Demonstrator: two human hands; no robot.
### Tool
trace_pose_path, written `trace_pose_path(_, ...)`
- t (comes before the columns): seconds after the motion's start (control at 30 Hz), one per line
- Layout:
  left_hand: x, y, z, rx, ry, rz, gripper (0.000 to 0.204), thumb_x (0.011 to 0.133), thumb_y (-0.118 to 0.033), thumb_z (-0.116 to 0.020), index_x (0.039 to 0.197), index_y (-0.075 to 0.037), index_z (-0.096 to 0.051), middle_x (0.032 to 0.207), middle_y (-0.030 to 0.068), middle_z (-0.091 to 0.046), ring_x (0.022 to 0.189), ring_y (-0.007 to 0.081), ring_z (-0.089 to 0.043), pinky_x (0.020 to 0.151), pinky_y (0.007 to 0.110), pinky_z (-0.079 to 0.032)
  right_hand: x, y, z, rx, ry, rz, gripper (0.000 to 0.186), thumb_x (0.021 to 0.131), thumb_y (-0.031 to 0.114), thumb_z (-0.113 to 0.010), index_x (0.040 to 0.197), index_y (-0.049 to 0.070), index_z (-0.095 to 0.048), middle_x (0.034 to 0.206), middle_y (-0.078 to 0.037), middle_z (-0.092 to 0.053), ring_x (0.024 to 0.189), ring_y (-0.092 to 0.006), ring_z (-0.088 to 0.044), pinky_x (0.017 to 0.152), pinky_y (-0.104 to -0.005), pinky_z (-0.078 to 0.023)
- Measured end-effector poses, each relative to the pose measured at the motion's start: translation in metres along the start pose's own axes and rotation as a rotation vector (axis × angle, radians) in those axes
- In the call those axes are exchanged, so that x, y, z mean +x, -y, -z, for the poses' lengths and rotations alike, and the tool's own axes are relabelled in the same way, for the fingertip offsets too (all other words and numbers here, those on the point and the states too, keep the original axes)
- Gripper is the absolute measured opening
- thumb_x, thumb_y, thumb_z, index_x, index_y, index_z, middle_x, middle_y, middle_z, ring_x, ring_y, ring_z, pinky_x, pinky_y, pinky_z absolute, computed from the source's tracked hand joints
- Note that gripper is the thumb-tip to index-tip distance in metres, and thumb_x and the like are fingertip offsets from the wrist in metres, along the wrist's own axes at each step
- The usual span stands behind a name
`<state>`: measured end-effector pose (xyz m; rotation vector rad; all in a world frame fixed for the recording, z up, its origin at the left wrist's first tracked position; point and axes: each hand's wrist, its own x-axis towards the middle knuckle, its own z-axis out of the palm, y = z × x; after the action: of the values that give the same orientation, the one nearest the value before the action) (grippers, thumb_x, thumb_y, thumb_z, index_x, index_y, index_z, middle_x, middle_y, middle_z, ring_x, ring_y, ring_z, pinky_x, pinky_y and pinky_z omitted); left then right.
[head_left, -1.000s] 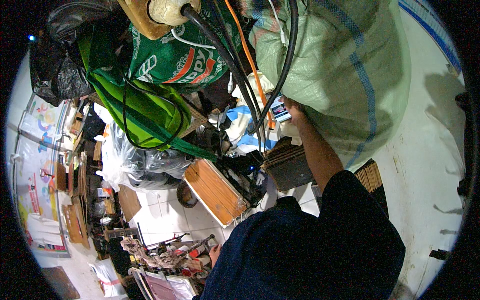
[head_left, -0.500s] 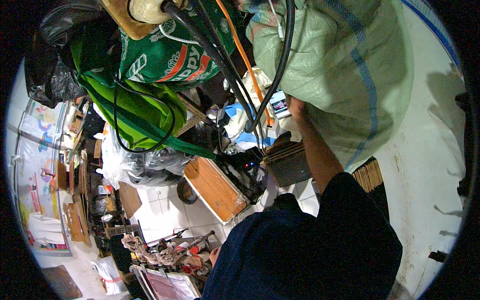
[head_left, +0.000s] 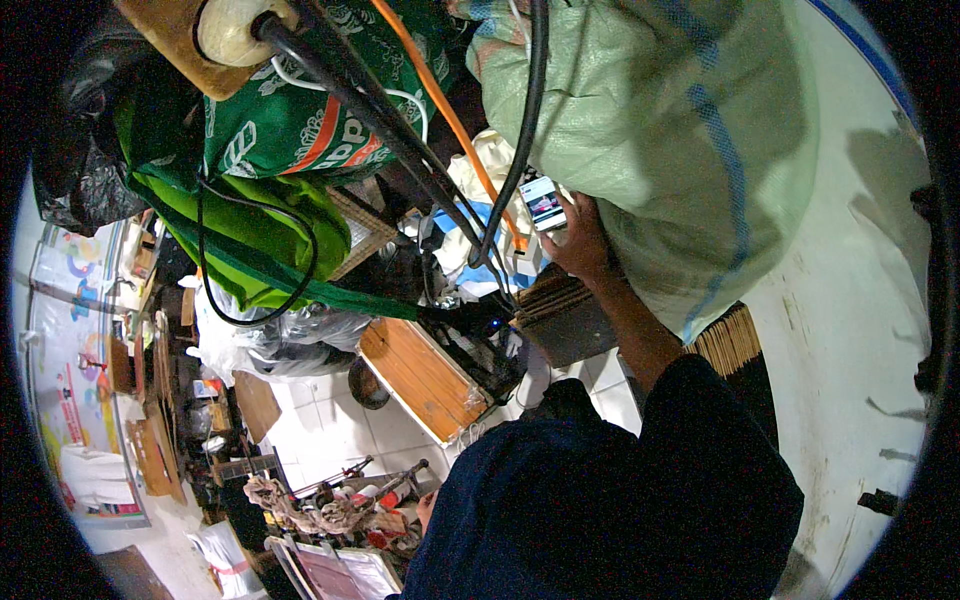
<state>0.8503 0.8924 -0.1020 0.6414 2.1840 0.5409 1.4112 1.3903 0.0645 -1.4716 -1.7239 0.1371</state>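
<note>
Ahead of me, my right hand [head_left: 582, 243] grips a phone [head_left: 543, 203] by its side, with its lit screen showing a picture. The phone is beside a large pale green woven sack [head_left: 640, 110] with a blue stripe. Below the phone lies a heap of white and blue cloth or wrapping [head_left: 462, 258], next to a white plug block [head_left: 524, 258] on an orange cord [head_left: 440, 95]. Only a sliver of my left hand [head_left: 427, 509] shows past my dark shirt, near a cluttered pile of rods and cloth [head_left: 340, 505]; its fingers are hidden.
Thick black cables [head_left: 365, 95] hang in front of me from a round white fitting [head_left: 235, 32] on wood. Green bags [head_left: 250, 225] and a black plastic bag [head_left: 85, 170] are at the left. An orange-brown wooden panel [head_left: 420, 375] and folded cardboard [head_left: 735, 345] stand lower down.
My right hand and the phone have come slightly left and out from behind the sack's edge, so more of both shows. The whole view has shifted a little.
</note>
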Motion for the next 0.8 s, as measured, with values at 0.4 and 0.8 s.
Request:
trace_pose_path(0.4, 0.012, -0.011, 0.000, -0.044, 0.006, -0.055, 0.040, 0.094, -0.031, -0.079, 0.111, 0.005, -0.074, 0.098, 0.0115, -0.078, 0.089, 0.0177, -0.070, 0.081, 0.031, -0.054, 0.004, 0.009, 0.001, 0.026, -0.070, -0.055, 0.093, 0.071, 0.023, -0.090, 0.147, -0.005, -0.044, 0.146, -0.030, -0.046, 0.140, -0.0455, -0.042, 0.121, -0.0511, -0.031)
trace_pose_path(0.8, 0.049, -0.157, -0.075, 0.157, 0.006, -0.651, 0.033, 0.096, -0.025, -0.074, 0.110, 0.005, -0.074, 0.096, 0.0116, -0.077, 0.084, 0.0185, -0.070, 0.076, 0.032, -0.055, -0.071, 0.042, 0.050, 0.125, 0.044, -0.129, 0.078, 0.080, 0.030, -0.081, 0.145, 0.000, -0.049, 0.138, -0.028, -0.056, 0.130, -0.0449, -0.053, 0.112, -0.0513, -0.041)
